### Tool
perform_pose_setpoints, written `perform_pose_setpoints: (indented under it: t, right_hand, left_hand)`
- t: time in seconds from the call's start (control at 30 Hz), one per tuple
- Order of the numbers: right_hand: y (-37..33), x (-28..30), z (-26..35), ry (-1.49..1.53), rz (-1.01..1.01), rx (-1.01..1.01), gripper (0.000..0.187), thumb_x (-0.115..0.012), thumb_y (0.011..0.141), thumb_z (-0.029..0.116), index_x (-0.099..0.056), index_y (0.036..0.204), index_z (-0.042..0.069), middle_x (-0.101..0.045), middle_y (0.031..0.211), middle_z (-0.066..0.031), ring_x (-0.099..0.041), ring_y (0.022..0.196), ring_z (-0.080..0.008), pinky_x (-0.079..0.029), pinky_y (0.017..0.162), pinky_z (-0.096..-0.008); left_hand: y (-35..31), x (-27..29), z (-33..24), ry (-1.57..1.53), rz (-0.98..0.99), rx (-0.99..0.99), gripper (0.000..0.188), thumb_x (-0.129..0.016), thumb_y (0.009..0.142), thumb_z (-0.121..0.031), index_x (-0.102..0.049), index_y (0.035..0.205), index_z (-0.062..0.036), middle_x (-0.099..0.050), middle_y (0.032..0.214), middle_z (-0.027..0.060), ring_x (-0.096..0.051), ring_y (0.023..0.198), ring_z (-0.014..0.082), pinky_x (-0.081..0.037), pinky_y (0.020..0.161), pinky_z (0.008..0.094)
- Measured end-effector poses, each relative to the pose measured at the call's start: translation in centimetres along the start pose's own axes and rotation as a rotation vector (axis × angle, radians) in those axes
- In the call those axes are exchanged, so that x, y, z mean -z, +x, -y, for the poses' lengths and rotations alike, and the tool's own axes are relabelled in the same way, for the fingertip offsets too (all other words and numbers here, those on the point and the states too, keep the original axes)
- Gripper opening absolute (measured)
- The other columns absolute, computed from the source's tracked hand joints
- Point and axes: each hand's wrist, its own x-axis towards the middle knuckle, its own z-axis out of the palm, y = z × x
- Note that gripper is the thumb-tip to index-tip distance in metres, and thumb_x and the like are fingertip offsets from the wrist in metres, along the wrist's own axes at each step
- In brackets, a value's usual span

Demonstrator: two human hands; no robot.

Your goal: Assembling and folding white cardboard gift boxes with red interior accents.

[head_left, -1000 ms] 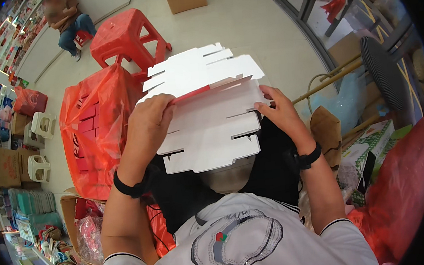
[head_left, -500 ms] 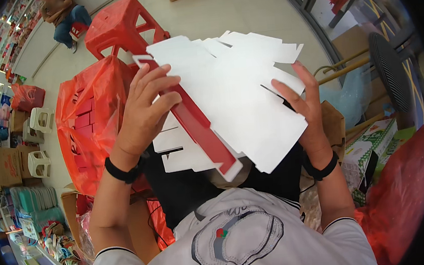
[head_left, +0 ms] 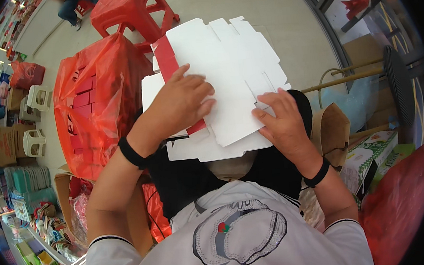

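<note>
Left hand (head_left: 183,99), right hand (head_left: 285,121) at cardboard (head_left: 230,55); red bag (head_left: 108,76) beside, 1 stool (head_left: 120,10) behind.

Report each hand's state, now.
Left hand: open, over the red strip and white cardboard.
Right hand: bent at the cardboard's edge; whether it grips cannot be told.

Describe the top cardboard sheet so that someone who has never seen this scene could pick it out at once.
Find the red stool near the top. Below and right of it, a white cardboard sheet lies askew, the left hand over its left side, the right hand at its lower right. Unlike the sheets beneath, it shows a red strip along its left edge.
</note>
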Motion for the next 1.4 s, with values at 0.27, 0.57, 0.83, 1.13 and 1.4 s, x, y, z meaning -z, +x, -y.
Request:
perform_pose_setpoints:
  t: [0.27, 0.57, 0.83, 1.13, 1.4]
  right_hand:
    - [2.1, -1.1, -0.7, 0.289, 0.126, 0.062, 0.043, -0.083, 0.071, 0.001, -0.070, 0.111, 0.004, -0.066, 0.120, -0.0132, -0.064, 0.117, -0.0334, -0.052, 0.102, -0.0438]
    - [3.8, -1.8, -0.7, 0.347, 0.094, 0.118, 0.026, -0.081, 0.074, 0.000, -0.074, 0.099, 0.005, -0.069, 0.100, -0.0084, -0.065, 0.098, -0.0301, -0.053, 0.086, -0.0410]
    - [5.1, -2.0, -1.0, 0.726, 0.223, -0.277, 0.018, -0.077, 0.096, 0.018, -0.070, 0.099, 0.002, -0.063, 0.088, -0.0064, -0.057, 0.082, -0.0190, -0.047, 0.076, -0.0319]
    - [7.0, -3.5, -2.1, 0.717, 0.336, -0.526, 0.034, -0.074, 0.100, 0.027, -0.057, 0.085, 0.001, -0.056, 0.075, -0.0078, -0.051, 0.070, -0.0177, -0.044, 0.065, -0.0354]
    - [7.0, -4.9, -1.2, 0.339, 0.199, -0.344, 0.030, -0.070, 0.101, 0.027, -0.059, 0.090, 0.002, -0.061, 0.084, -0.0145, -0.058, 0.074, -0.0327, -0.048, 0.070, -0.0416]
  left_hand:
    - [-4.4, 1.4, -1.5, 0.112, 0.307, 0.403, 0.038, -0.081, 0.088, -0.024, -0.069, 0.120, -0.0055, -0.069, 0.104, 0.0150, -0.069, 0.096, 0.0352, -0.054, 0.094, 0.0442]
    - [-5.3, -2.8, -5.0, 0.041, 0.075, 0.280, 0.048, -0.085, 0.085, -0.015, -0.067, 0.129, -0.0098, -0.064, 0.127, 0.0128, -0.063, 0.121, 0.0345, -0.053, 0.097, 0.0412]
    - [-4.7, -4.0, -3.0, -0.461, -0.127, 0.508, 0.030, -0.079, 0.098, -0.025, -0.068, 0.107, 0.0006, -0.058, 0.089, 0.0104, -0.055, 0.082, 0.0275, -0.048, 0.076, 0.0364]
    - [-3.4, -3.2, -2.7, -0.730, -0.034, 0.876, 0.021, -0.069, 0.108, -0.022, -0.064, 0.104, -0.0021, -0.058, 0.085, -0.0037, -0.048, 0.080, 0.0058, -0.043, 0.072, 0.0243]
    - [-2.5, -4.2, -2.8, -0.324, -0.081, 0.761, 0.018, -0.066, 0.105, -0.015, -0.060, 0.099, 0.0008, -0.066, 0.092, 0.0149, -0.064, 0.079, 0.0255, -0.052, 0.074, 0.0376]
